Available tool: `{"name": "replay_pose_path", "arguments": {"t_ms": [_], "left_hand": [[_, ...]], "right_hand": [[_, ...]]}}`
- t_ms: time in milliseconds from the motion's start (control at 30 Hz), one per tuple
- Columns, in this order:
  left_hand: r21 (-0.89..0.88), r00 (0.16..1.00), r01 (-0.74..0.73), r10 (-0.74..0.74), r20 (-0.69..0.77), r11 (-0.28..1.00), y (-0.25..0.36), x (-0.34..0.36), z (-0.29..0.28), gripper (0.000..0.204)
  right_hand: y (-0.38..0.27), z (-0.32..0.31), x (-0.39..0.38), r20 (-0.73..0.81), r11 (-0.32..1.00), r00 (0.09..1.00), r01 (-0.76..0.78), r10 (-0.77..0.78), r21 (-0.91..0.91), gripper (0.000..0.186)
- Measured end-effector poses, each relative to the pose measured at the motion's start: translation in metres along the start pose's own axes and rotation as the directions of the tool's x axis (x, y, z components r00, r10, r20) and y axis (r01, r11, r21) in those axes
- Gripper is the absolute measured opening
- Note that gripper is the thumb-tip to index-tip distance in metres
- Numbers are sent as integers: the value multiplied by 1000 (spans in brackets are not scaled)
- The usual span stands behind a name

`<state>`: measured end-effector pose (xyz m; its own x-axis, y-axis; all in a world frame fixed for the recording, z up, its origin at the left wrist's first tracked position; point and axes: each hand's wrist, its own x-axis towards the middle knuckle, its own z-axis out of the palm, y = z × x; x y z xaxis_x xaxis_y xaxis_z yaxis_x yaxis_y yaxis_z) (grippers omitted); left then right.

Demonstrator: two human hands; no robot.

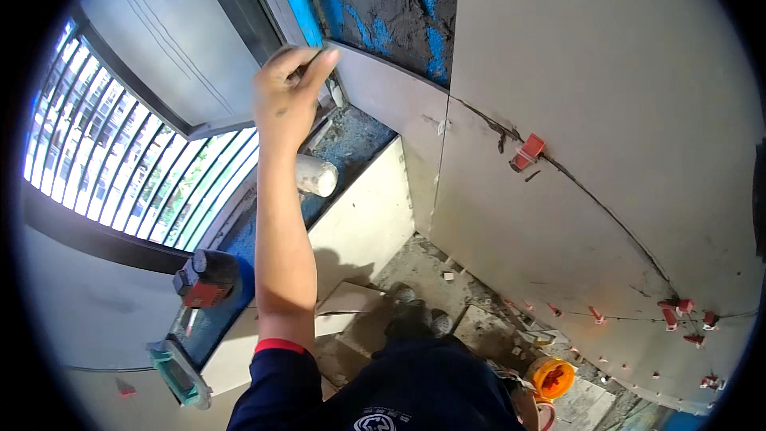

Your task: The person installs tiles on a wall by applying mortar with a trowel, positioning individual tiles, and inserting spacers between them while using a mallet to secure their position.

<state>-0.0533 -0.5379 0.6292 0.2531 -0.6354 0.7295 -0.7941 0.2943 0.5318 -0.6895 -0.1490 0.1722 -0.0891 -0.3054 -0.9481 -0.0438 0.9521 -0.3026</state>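
My left hand [291, 88] is raised at the top centre, fingers curled into a pinch beside the top edge of a narrow grey tile [375, 80]. Anything it holds is too small to make out. Above that tile is an untiled wall patch [383, 0] of dark mortar over blue coating. A large grey tile [582, 48] fills the right wall, with a red levelling clip [527, 152] in the joint along its lower edge. Behind my forearm a whitish cylinder [315, 176] lies on the blue-coated window ledge [359, 140]. My right hand is out of view.
A barred window [104, 152] is at left. A red-and-dark power tool [203, 287] and a teal-handled tool [175, 371] rest along the ledge. Below are the debris-strewn floor [415, 271], an orange bucket [551, 377] and several red clips [685, 307] on the right wall.
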Motion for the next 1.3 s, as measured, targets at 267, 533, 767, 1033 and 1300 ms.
{"name": "replay_pose_path", "arguments": {"t_ms": [267, 533, 767, 1033, 1300], "left_hand": [[-70, 859, 471, -440, 261, 879, -20, -106, 48, 30], [204, 899, 94, -171, 403, 975, -32, -116, 129, 48], [367, 888, 121, -266, 374, 922, -31, -91, 138, 47], [40, 888, 94, -101, 448, 995, -28, -93, 113, 39], [-29, 856, -243, 229, 464, 970, -20, -79, 124, 28]], "right_hand": [[2, 5, -4, -108, 999, 994, -29, 25, -39, 34], [0, 18, 1, -96, 995, 995, 6, -16, -96, 33], [-2, 35, 6, -95, 991, 995, 18, -31, -136, 32], [-10, 58, -2, -149, 984, 988, 18, -44, -175, 31], [48, 101, 5, -146, 869, 980, 49, -138, -492, 30]]}}
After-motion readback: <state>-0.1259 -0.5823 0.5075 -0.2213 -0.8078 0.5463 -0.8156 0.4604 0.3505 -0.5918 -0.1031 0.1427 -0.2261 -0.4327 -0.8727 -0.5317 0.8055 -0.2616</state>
